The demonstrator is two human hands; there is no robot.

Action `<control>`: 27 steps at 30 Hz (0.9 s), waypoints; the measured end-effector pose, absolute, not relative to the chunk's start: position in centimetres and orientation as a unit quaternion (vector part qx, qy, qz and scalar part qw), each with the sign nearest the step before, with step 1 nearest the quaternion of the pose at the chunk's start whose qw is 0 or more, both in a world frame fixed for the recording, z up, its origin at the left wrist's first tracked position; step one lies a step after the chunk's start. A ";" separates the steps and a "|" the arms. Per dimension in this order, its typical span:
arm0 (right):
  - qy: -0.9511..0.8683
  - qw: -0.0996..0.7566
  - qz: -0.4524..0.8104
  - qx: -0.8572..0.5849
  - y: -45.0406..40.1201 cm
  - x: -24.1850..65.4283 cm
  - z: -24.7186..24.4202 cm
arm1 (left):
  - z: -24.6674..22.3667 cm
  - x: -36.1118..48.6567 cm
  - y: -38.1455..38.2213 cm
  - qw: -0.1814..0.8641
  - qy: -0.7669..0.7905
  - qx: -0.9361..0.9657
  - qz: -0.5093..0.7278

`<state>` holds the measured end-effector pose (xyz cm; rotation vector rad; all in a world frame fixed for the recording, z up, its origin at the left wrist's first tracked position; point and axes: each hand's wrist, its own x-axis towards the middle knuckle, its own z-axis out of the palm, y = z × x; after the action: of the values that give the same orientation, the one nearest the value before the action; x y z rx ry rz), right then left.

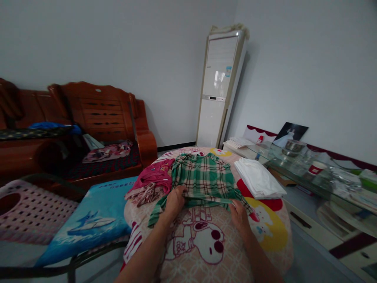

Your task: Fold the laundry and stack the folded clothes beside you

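Observation:
A green plaid shirt (203, 173) lies spread over a round table with a patterned cloth (232, 236). My left hand (176, 199) is closed on the shirt's near edge at the left. At the right end of that same edge, my right hand (239, 212) pinches the fabric. Between the two hands the edge is drawn into a fairly straight line, slightly folded over. One sleeve trails out past my left hand, and the other spreads near my right. Crumpled pink clothing (154, 177) touches the shirt's left side. Folded white cloth (259, 179) lies to its right.
Left of the table, a chair (35, 212) bears a blue cushion (94, 216). Farther back stands a wooden sofa (103, 114) with clothes on it. A tall air conditioner (218, 86) fills the corner. On the right, a glass-topped cabinet (309, 184) holds a paper cup (316, 168) and a metal bowl (293, 146).

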<state>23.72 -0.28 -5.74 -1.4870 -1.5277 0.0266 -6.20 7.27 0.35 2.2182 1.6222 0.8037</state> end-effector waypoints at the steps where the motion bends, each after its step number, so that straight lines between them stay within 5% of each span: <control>1: -0.623 0.487 0.015 -0.612 -0.3 23.8 -5.7 | 0.8 -7.0 7.6 0.135 0.566 0.760 0.290; 11: -0.581 0.497 0.078 -0.639 -0.9 23.6 -4.5 | 4.8 -11.3 8.8 0.199 0.481 0.787 0.330; 27: -0.460 0.541 0.129 -0.692 -0.4 25.9 -5.0 | 4.6 -9.3 5.8 0.207 0.467 0.809 0.292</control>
<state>25.92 -0.39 -4.96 -1.6455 -1.0930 0.3075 -9.33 5.79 4.57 2.2522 1.3000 0.8128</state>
